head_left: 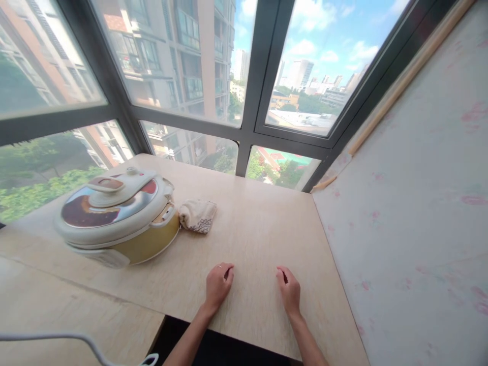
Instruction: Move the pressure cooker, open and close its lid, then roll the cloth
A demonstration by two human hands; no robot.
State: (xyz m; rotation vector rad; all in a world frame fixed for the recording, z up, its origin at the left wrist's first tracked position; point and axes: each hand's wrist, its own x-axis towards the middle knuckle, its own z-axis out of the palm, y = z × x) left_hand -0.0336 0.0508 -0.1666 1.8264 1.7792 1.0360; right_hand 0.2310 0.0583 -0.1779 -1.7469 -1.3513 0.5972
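My left hand [219,285] rests on the pale wood-look tabletop [259,223], its fingers curled closed, with a ring on one finger and nothing visible in it. Apart from it, to the right, my right hand [288,290] lies on the same surface, also loosely curled with no object showing. Beyond my left hand is a folded beige cloth [198,216] with a patterned edge. It lies against the right side of a large oval cooker [147,246] with a yellow body and a closed white and shiny lid. Neither hand touches the cloth or the cooker.
Dark-framed windows [247,122] stand behind the table, with buildings and trees outside. A floral-papered wall [404,213] runs along the right side. A white cable [57,335] crosses the lower left. The table's front edge drops to a dark gap near my forearms.
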